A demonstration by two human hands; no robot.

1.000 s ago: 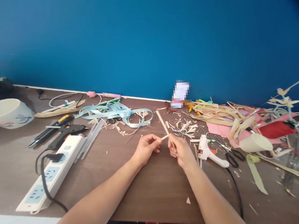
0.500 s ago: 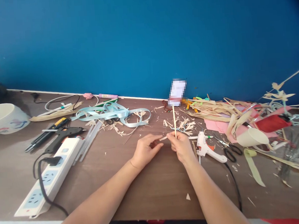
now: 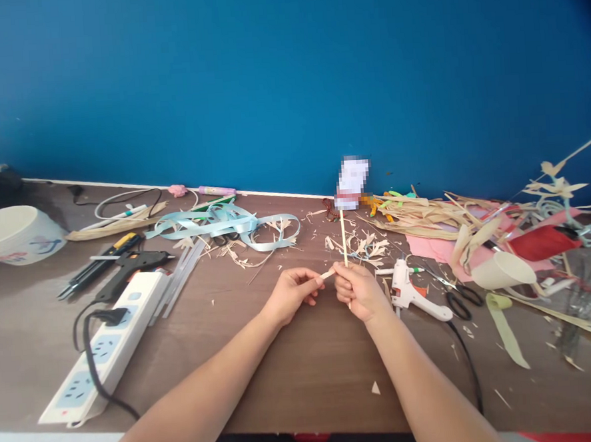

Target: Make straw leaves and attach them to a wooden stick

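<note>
My right hand (image 3: 358, 290) is closed round a thin pale stick (image 3: 343, 238) that stands upright out of the fist. Between my two hands runs a short cream strip (image 3: 327, 273), like a piece of dried husk. My left hand (image 3: 294, 294) pinches its left end between thumb and fingers. The strip's other end meets the fingertips of my right hand, beside the stick. A white glue gun (image 3: 410, 294) lies just right of my right hand. Pale scraps (image 3: 364, 245) are scattered beyond the hands.
On the left lie a white power strip (image 3: 106, 352), a black glue gun (image 3: 133, 265), clear glue sticks (image 3: 183, 274) and light blue ribbon (image 3: 210, 221). Scissors (image 3: 463, 297), dried husks (image 3: 420, 213) and a paper cup (image 3: 503, 269) are on the right. A blue wall (image 3: 267, 89) closes off the back.
My left thumb and fingers have closed on the strip's left end; before, they were apart. The stick stays in my right hand, sitting slightly lower.
</note>
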